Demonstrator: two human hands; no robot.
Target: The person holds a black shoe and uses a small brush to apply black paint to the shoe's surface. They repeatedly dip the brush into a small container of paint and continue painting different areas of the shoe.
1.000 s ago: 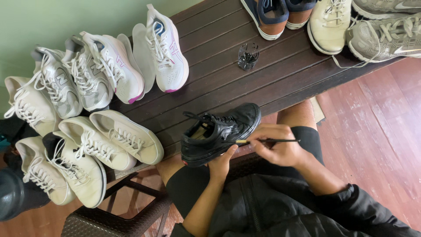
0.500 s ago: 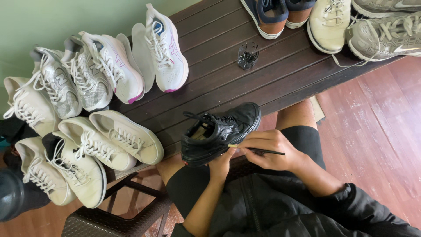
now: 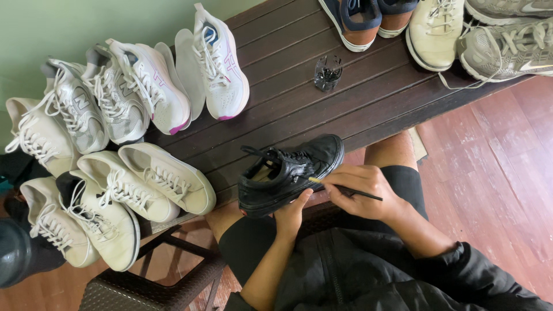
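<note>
A black lace-up shoe (image 3: 288, 173) rests on its side over my lap at the near edge of the dark wooden table (image 3: 368, 109). My left hand (image 3: 291, 214) grips it from below, at the sole. My right hand (image 3: 363, 191) holds a thin brush (image 3: 345, 189) with its tip against the shoe's side near the sole. A small clear glass with dark liquid (image 3: 328, 73) stands on the table beyond the shoe.
Several white sneakers (image 3: 115, 150) crowd the table's left part, with pink-trimmed ones (image 3: 216, 69) behind. More shoes (image 3: 438, 29) line the far right edge. A wicker stool (image 3: 144, 288) stands at lower left, and reddish floorboards (image 3: 495, 173) lie to the right.
My right hand has drawn the brush in along the shoe's side, from an outstretched hold to close against the sole. The shoe and my left hand have barely shifted.
</note>
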